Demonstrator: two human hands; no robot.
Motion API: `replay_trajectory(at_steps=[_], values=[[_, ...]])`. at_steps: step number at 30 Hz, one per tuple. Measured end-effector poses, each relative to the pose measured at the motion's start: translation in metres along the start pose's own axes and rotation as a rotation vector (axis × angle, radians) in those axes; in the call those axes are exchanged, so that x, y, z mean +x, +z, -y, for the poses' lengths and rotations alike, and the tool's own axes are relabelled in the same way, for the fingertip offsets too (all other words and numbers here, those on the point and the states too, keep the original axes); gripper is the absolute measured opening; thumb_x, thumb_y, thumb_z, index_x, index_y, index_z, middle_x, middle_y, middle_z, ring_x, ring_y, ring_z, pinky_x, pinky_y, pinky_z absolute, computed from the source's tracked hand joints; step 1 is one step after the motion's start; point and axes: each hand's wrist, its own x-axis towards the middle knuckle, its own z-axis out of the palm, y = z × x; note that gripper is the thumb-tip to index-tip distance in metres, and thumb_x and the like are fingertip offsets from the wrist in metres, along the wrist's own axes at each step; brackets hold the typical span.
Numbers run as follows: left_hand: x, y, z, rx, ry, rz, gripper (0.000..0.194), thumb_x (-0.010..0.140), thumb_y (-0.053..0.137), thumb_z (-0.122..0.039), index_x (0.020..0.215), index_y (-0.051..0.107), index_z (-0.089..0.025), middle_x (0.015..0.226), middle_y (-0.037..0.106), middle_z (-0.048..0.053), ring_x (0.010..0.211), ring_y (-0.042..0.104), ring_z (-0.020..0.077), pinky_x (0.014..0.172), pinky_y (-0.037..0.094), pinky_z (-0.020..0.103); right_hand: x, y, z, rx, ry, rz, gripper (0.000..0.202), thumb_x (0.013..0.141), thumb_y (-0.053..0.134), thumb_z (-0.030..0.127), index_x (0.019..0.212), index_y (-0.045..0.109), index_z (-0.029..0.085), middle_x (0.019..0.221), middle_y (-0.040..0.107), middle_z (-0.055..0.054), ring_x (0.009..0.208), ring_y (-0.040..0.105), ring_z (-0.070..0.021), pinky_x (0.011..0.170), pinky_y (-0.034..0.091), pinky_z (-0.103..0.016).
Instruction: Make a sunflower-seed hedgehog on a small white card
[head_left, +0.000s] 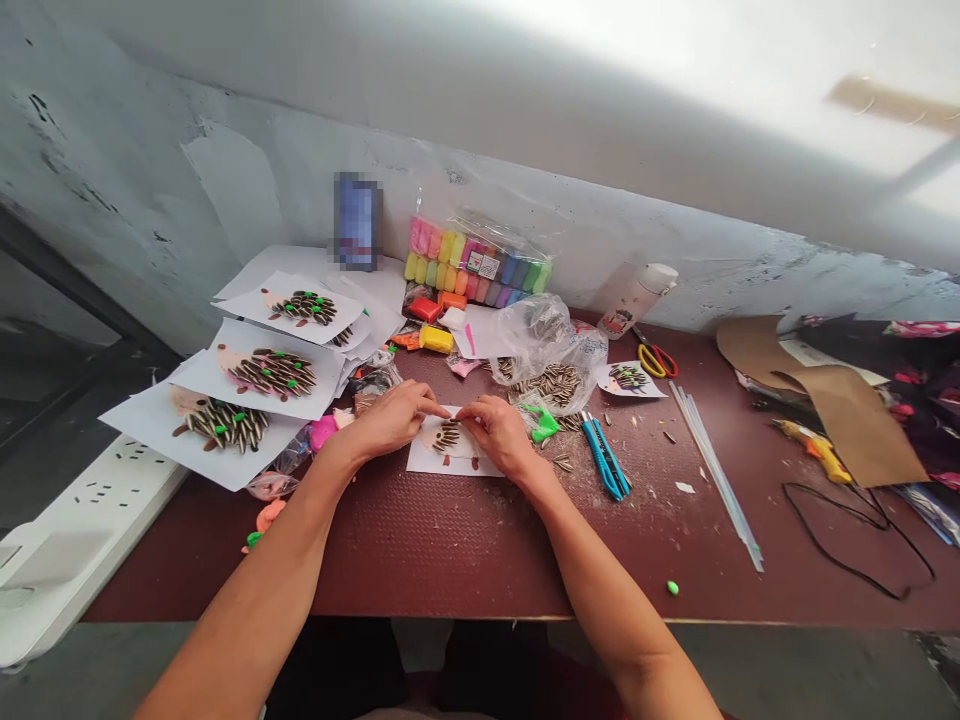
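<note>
A small white card lies before me, bearing a hedgehog shape with brown feet and a patch of striped sunflower seeds on its back. My left hand rests at the card's upper left, its index finger stretched toward the seeds and its other fingers partly hidden. Over the card's right side, my right hand is closed in a pinch on what looks like a sunflower seed, mostly covered by the fingertips. A plastic bag of loose sunflower seeds lies open beyond my right hand. Green clay sits beside it.
Seed hedgehog cards are stacked at left, above a white power strip. Clay packs lean on the wall. At right are blue cutters, scissors, a white bottle, glue sticks and a yellow glue gun.
</note>
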Motion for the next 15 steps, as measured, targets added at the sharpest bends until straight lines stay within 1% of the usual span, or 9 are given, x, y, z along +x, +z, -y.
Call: replay_trajectory(at_steps=[10, 15], values=[[0.0007, 0.0028, 0.0034, -0.002, 0.007, -0.007, 0.055, 0.082, 0.049, 0.0, 0.113, 0.081, -0.031, 0.104, 0.069, 0.005, 0.101, 0.06, 0.0217, 0.095, 0.048, 0.035, 0.0001, 0.0007, -0.0009, -0.014, -0.018, 0.005, 0.017, 0.098, 0.064, 0.018, 0.1, 0.08, 0.023, 0.086, 0.065, -0.003, 0.087, 0.058, -0.0173, 0.076, 0.04, -0.026], [0.0007, 0.0032, 0.0037, 0.0, 0.01, -0.011, 0.054, 0.081, 0.05, 0.001, 0.11, 0.082, -0.032, 0.104, 0.068, 0.005, 0.101, 0.06, 0.0219, 0.095, 0.047, 0.035, 0.0004, 0.0, -0.0003, -0.025, -0.02, 0.016, 0.018, 0.098, 0.064, 0.017, 0.1, 0.08, 0.023, 0.087, 0.066, -0.004, 0.087, 0.059, -0.0172, 0.076, 0.041, -0.026]])
